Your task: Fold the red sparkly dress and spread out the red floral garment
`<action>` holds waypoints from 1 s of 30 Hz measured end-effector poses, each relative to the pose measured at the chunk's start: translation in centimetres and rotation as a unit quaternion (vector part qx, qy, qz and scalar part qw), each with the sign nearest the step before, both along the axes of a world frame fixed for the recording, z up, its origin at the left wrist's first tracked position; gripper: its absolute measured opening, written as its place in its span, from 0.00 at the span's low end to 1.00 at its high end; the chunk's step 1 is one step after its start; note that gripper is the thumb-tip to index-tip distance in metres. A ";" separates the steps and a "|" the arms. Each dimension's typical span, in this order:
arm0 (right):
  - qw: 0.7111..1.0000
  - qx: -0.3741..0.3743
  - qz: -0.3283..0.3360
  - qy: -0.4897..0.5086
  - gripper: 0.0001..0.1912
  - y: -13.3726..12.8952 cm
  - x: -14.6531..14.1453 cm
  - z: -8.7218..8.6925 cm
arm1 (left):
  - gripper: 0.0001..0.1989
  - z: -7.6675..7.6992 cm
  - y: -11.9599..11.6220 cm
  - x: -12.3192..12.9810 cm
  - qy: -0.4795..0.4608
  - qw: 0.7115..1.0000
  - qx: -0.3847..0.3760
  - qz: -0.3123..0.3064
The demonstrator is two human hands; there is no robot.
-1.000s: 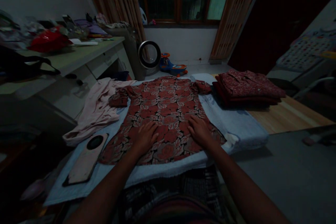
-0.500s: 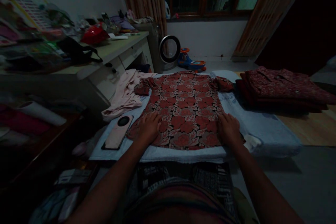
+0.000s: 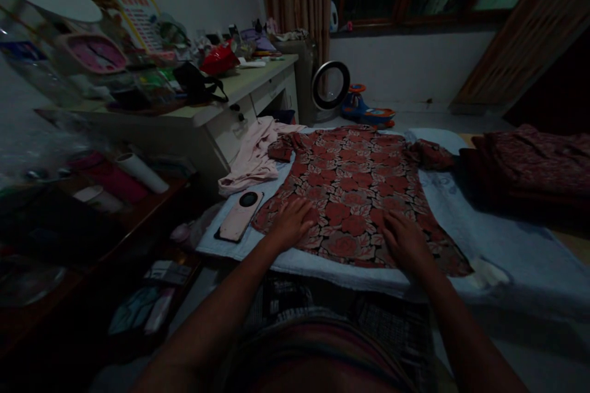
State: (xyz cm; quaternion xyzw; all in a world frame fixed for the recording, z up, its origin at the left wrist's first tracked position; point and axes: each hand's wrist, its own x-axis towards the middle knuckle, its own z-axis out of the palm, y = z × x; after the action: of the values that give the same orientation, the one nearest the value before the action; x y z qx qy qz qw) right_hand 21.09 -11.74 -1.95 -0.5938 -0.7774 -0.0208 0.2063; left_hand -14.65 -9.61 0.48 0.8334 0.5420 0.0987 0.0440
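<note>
A red floral shirt (image 3: 350,196) lies spread on a light blue cloth (image 3: 488,221), its collar end away from me and its hem towards me. My left hand (image 3: 292,223) rests flat on the lower left of the shirt, fingers stretched out. On the lower right part, my right hand (image 3: 404,238) lies on the fabric with its fingers extended. Both short sleeves point outward. Left of the shirt sits a phone (image 3: 239,216) with a round black camera, and behind it a crumpled pale pink garment (image 3: 253,159).
Folded dark red clothes (image 3: 544,166) are stacked on the right. A cluttered desk (image 3: 258,83) runs along the left wall, with a pink clock (image 3: 94,52) on it. Beyond the cloth stand a round ring-shaped appliance (image 3: 330,86) and a blue-orange ride-on toy (image 3: 366,109).
The view has turned left, so the scene sits further right. My right hand has moved inward from the shirt's right edge, and the lower right hem now spreads out wider.
</note>
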 end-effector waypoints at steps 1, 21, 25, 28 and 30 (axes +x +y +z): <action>1.000 -0.004 -0.002 -0.001 0.23 -0.1 -0.1 0.2 | 0.27 -0.1 0.2 -0.7 0.005 1.000 0.001 0.004; 0.999 0.011 0.008 0.032 0.17 -1.8 -0.3 1.7 | 0.16 2.0 -2.1 8.8 -0.160 0.972 -0.016 -0.170; 0.998 0.003 0.029 0.052 0.17 -2.2 -1.5 1.2 | 0.08 2.0 -2.6 10.3 -0.171 0.952 -0.093 -0.236; 0.995 -0.017 0.045 0.082 0.13 -3.0 -1.5 1.8 | 0.06 2.5 -2.6 9.3 -0.193 0.943 -0.150 -0.228; 0.989 -0.054 0.082 0.115 0.10 -3.6 -2.1 2.7 | 0.07 2.9 -2.5 8.6 -0.208 0.933 -0.181 -0.231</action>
State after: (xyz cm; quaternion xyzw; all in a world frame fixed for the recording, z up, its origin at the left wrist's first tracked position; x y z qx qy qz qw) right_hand 18.99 -15.39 0.74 -0.5368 -0.7947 0.1061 0.2630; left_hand -6.06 -12.13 3.37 0.8741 0.3223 0.1570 0.3278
